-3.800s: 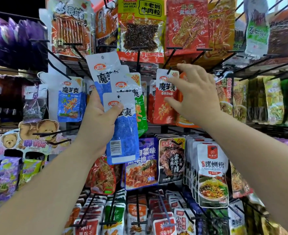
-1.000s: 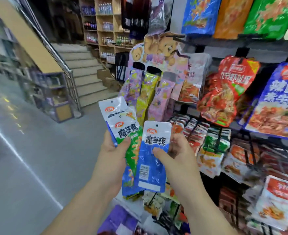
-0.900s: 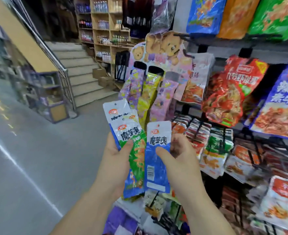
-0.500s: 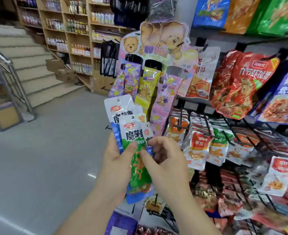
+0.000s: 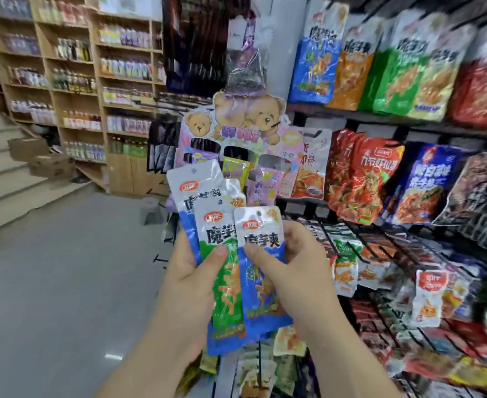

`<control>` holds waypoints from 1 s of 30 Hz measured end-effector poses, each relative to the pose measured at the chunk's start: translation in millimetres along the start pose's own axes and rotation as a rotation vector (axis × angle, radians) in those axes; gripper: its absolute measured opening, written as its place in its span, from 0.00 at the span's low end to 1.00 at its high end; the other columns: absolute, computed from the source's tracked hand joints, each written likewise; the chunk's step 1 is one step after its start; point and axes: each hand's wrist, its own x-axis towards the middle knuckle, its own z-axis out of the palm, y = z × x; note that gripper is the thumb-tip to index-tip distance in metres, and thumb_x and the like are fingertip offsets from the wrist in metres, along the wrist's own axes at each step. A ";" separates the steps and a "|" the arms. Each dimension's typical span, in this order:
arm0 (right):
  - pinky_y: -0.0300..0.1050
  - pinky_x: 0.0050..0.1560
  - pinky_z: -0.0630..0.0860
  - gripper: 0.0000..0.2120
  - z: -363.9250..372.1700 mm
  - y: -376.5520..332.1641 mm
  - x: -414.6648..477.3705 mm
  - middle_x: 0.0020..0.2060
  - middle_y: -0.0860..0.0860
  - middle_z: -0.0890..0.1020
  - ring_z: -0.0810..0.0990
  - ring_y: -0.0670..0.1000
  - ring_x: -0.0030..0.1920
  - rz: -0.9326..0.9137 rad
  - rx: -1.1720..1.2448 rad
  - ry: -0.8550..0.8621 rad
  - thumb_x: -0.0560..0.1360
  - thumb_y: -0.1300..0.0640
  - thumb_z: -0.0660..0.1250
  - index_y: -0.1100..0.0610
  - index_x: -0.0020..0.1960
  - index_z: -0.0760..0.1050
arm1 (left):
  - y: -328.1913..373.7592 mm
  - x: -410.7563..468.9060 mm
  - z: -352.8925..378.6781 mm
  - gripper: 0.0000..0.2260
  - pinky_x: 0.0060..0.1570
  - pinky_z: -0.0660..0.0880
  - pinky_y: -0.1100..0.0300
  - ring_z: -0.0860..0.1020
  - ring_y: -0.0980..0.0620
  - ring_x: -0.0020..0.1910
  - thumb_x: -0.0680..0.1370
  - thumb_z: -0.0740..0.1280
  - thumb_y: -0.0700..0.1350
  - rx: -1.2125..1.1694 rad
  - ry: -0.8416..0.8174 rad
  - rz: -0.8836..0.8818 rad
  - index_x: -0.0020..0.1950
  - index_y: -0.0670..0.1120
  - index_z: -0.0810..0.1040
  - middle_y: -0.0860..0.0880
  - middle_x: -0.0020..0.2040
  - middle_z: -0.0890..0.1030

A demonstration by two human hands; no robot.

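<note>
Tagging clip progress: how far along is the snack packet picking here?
Done: three snack packets are off the display rack. In hand: the left hand grips the rear blue packet and the green packet, fanned; the right hand pinches the front blue packet, overlapping the green one. Left: likely squaring the stack; where it goes is not in view.

In mid-frame the left hand (image 5: 189, 280) grips two overlapping packets: a green packet (image 5: 226, 294) under its thumb and a rear packet (image 5: 192, 182) behind that one. The right hand (image 5: 299, 271) pinches the front packet (image 5: 262, 300), thumb on its face. A bear card (image 5: 236, 116) stands above. A snack rack (image 5: 408, 254) fills the right, and shelves (image 5: 73, 81) the upper left.
</note>
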 end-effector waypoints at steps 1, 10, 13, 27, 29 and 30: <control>0.51 0.26 0.77 0.11 -5.0 -9.4 3.5 0.39 0.53 0.83 0.78 0.56 0.28 -0.025 0.004 0.025 0.75 0.55 0.78 0.43 0.47 0.77 | 3.0 5.6 3.9 0.18 0.46 0.84 0.46 0.87 0.43 0.54 0.84 0.61 0.35 0.030 -0.003 0.021 0.69 0.52 0.76 0.46 0.59 0.87; 0.67 0.41 0.80 0.07 -69.3 -122.9 72.8 0.44 0.61 0.83 0.81 0.65 0.40 -0.350 0.015 0.223 0.79 0.50 0.72 0.53 0.49 0.78 | 75.2 76.5 74.5 0.22 0.66 0.73 0.31 0.77 0.44 0.71 0.76 0.73 0.57 0.176 -0.170 0.232 0.69 0.69 0.73 0.54 0.72 0.78; 0.56 0.33 0.67 0.17 -88.3 -160.6 108.1 0.32 0.55 0.73 0.68 0.53 0.32 -0.451 -0.093 0.293 0.80 0.47 0.70 0.60 0.43 0.70 | 89.9 99.7 99.8 0.16 0.51 0.84 0.42 0.85 0.48 0.56 0.85 0.65 0.42 0.195 -0.175 0.287 0.58 0.66 0.78 0.55 0.57 0.86; 0.46 0.35 0.56 0.22 -94.2 -229.7 217.2 0.29 0.47 0.60 0.58 0.50 0.29 -0.509 -0.184 0.286 0.86 0.50 0.59 0.53 0.36 0.58 | 62.5 127.9 140.1 0.15 0.42 0.85 0.46 0.87 0.49 0.46 0.85 0.64 0.39 0.070 -0.144 0.150 0.60 0.61 0.78 0.52 0.50 0.88; 0.48 0.35 0.56 0.23 -90.9 -228.4 222.9 0.28 0.48 0.61 0.59 0.51 0.30 -0.522 -0.240 0.336 0.85 0.50 0.61 0.54 0.34 0.59 | 61.4 126.4 137.7 0.16 0.46 0.84 0.42 0.87 0.45 0.51 0.85 0.64 0.40 0.037 -0.126 0.164 0.68 0.58 0.76 0.49 0.57 0.87; 0.48 0.34 0.55 0.24 -89.9 -227.5 224.0 0.27 0.49 0.62 0.60 0.51 0.30 -0.520 -0.268 0.371 0.85 0.51 0.62 0.54 0.33 0.59 | 60.1 126.6 135.1 0.18 0.48 0.84 0.41 0.86 0.44 0.54 0.85 0.64 0.40 0.018 -0.112 0.175 0.72 0.58 0.74 0.48 0.60 0.86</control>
